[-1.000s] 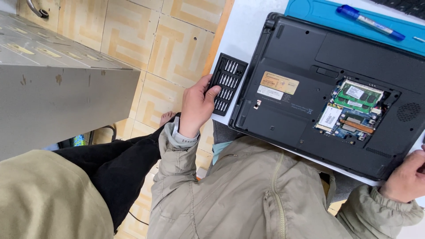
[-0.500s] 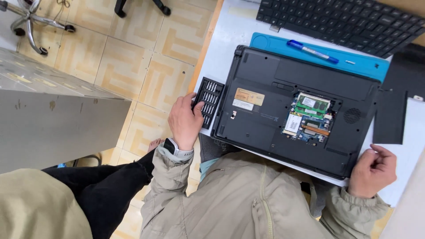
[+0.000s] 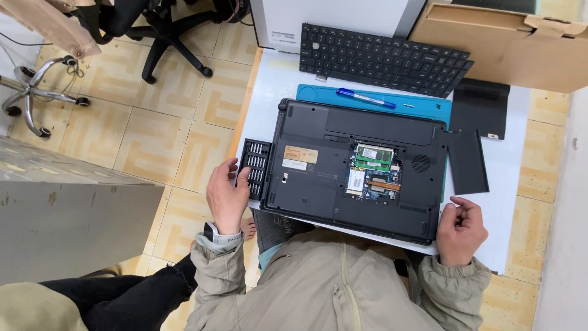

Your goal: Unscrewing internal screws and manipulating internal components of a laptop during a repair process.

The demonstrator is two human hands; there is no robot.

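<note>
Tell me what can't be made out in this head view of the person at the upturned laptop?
- Whether the left hand grips a bit: its fingers cover part of the bit case.
- What, if anything, the right hand holds: it is curled, palm hidden.
- The front edge of the laptop: the person's jacket overlaps it.
- The parts in the open bay: too small to identify.
- The cardboard box: cut off by the top edge.

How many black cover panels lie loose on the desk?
2. A squarish panel lies right of the keyboard; an L-shaped panel lies just below it, beside the laptop. Others may be hidden.
</note>
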